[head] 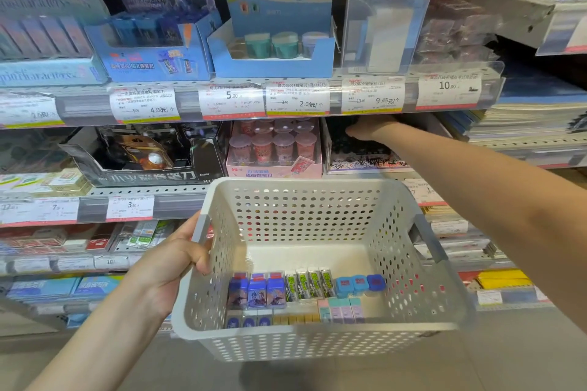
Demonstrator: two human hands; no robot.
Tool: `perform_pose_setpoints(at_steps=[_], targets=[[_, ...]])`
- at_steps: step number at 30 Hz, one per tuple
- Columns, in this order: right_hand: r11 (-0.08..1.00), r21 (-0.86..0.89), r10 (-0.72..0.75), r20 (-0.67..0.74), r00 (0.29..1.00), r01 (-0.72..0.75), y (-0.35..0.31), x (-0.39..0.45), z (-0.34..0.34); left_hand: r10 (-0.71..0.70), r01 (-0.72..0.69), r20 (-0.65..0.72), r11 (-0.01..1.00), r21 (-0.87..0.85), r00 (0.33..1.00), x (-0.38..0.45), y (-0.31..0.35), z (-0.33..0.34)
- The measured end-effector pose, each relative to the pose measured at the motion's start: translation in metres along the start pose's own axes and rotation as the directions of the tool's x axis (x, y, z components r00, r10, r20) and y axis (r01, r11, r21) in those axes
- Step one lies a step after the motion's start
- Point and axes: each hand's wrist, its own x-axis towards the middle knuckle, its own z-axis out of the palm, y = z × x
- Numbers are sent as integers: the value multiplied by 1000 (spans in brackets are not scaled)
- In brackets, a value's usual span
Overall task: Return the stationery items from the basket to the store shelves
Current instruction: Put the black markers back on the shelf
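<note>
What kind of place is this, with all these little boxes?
Most likely a stationery shop. Price tags line the shelf edges, display boxes of small sharpeners sit in rows, and the left hand holds a white basket of small items while the right hand reaches into a shelf.

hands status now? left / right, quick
Left hand: grips the basket by its side handle.
Right hand: reaching into the black display box under the shelf; grip cannot be told.

Above the right hand [365,132], the upper shelf [286,95] holds blue display boxes [273,51]; a clear case [381,32] too. Left of that hand, the middle shelf [152,192] carries a pink box [274,149]; a black one [143,152].
</note>
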Motion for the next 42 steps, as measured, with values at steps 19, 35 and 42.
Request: perform_pose_setpoints(at_steps=[19,35,42], targets=[[956,-267,89,-114,990,-117,18,20,32,2,-2,6,1000,-1,1000,-4,1,-4],[929,-366,35,-42,998,-48,27,2,16,37,-36,39,998,-45,999,-12,-3,-14],[960,-281,17,41,999,-5,30,0,11,55,-54,31,998,-28,998,-17,-4,-13]])
